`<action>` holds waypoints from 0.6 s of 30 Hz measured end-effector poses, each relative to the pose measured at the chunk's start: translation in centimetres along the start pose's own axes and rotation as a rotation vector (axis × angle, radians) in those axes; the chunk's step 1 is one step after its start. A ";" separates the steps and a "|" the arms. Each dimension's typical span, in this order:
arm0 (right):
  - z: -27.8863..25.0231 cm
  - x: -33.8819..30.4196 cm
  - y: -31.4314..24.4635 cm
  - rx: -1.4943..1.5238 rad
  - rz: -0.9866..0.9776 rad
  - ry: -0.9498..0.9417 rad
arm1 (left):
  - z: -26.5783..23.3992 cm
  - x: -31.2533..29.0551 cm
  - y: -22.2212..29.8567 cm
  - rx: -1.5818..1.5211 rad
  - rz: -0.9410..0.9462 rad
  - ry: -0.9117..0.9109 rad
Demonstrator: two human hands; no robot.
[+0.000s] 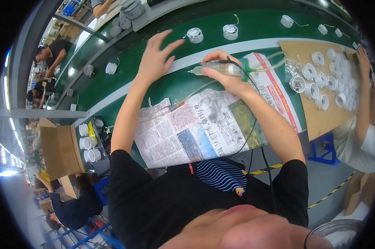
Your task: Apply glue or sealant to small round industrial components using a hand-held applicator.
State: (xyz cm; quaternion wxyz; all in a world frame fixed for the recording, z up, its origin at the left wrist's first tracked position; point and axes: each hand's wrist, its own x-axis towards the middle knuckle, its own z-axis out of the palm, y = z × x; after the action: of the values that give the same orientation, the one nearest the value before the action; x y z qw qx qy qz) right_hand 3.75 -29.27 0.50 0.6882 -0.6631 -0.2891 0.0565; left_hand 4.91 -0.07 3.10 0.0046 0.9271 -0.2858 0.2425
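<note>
My left hand (155,59) is raised at the edge of the green conveyor belt with its fingers spread and nothing in them. Just right of its fingertips, a round white plastic housing (194,35) with a short wire sits on the belt. In my right hand (231,76) is a clear glue-dispensing syringe (216,67), its tapered tip pointing left toward my left hand. A clear hose (272,65) runs from the syringe's back end. Below both hands, printed newspaper (187,133) covers the green work surface.
More white housings (230,31) lie along the belt. A cardboard sheet (320,118) at the right holds many others, beside a co-worker's arm (362,87). Left stand an open carton (59,145) and a pressure gauge (99,123). A black cable (254,133) hangs beside my right forearm.
</note>
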 end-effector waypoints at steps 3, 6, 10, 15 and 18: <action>0.0 -0.1 -0.4 0.032 0.007 -0.028 | 2.6 4.1 1.2 -0.103 0.058 -0.068; -0.1 -0.3 -0.9 0.064 -0.003 -0.031 | 5.6 8.0 2.5 -0.186 -0.083 -0.154; -1.5 -0.3 -0.8 -0.049 -0.119 -0.175 | 8.4 12.1 4.1 -0.275 0.002 -0.133; -2.1 0.2 -0.2 0.050 -0.183 -0.123 | 9.4 14.1 5.1 -0.206 -0.020 -0.230; -2.6 0.3 -0.3 0.128 -0.173 -0.083 | 7.9 12.8 4.6 -0.653 -0.436 0.005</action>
State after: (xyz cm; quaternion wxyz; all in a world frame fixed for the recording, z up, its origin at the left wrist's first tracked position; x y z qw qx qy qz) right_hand 5.11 -31.46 1.02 0.7188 -0.5875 -0.3693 0.0423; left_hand 15.18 -11.87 1.35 0.3515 0.9152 -0.1442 0.1341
